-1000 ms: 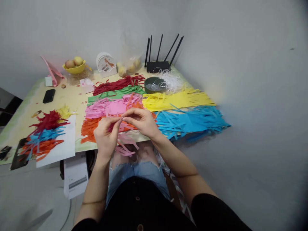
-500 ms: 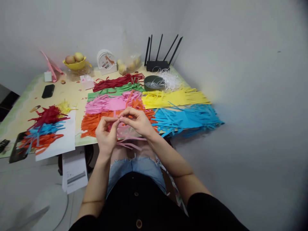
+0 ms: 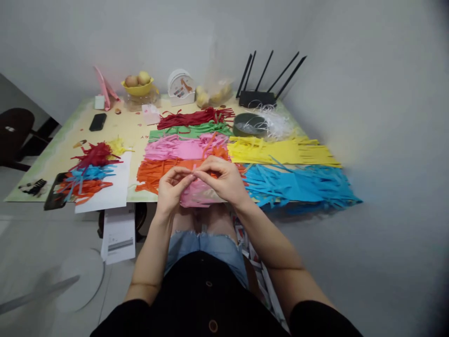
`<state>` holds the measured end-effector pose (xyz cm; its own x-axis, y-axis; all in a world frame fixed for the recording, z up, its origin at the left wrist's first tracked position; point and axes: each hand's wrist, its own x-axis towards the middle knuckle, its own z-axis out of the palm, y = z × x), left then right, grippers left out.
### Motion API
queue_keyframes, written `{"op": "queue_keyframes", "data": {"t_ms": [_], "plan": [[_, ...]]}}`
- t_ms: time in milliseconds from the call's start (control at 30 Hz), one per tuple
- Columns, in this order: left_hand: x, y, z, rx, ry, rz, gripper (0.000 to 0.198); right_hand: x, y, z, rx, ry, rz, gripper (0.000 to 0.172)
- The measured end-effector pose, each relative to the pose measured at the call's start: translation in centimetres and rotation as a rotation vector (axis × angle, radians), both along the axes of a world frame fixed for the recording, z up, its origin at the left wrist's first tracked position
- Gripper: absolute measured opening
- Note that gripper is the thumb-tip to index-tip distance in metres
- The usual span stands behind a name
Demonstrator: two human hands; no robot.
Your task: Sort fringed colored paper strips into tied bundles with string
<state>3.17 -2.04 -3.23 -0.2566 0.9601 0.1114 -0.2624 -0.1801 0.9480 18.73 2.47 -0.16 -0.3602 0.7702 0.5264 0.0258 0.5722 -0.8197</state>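
Observation:
My left hand (image 3: 171, 187) and my right hand (image 3: 224, 180) meet at the table's near edge, fingertips pinched together on a bunch of pink paper strips (image 3: 199, 194) that hangs between them above my lap. Just behind them lie rows of cut paper: orange strips (image 3: 154, 171), pink strips (image 3: 175, 149), green strips (image 3: 168, 134) and dark red strips (image 3: 189, 118). Yellow strips (image 3: 280, 150) and blue strips (image 3: 301, 185) lie to the right.
On the table (image 3: 63, 150) at left sit a small mixed pile of coloured strips (image 3: 87, 171) on white paper, a phone (image 3: 97, 121), and a fruit bowl (image 3: 138, 86). A dark bowl (image 3: 247, 124) with white shreds and a router (image 3: 261, 96) stand at the back. A wall closes the right side.
The view has swung left, so everything sits further right in frame. My hands stay pinched together; the pink strips, which dangled loose below, now bunch closer between my hands.

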Motion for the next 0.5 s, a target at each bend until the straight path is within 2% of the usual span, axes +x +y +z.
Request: {"op": "queue_keyframes", "data": {"t_ms": [133, 333, 500], "plan": [[-0.8, -0.4, -0.6, -0.043, -0.008, -0.005, 0.031, -0.7, 0.0, 0.1, 0.038, 0.011, -0.054, 0.015], [-1.9, -0.4, -1.1, -0.06, -0.009, 0.032, 0.032, -2.6, 0.4, -0.5, 0.049, 0.043, -0.098, 0.014], [-2.3, -0.1, -1.8, -0.081, 0.013, -0.032, 0.037, -3.9, 1.3, -0.3, 0.039, 0.036, -0.079, 0.019]]}}
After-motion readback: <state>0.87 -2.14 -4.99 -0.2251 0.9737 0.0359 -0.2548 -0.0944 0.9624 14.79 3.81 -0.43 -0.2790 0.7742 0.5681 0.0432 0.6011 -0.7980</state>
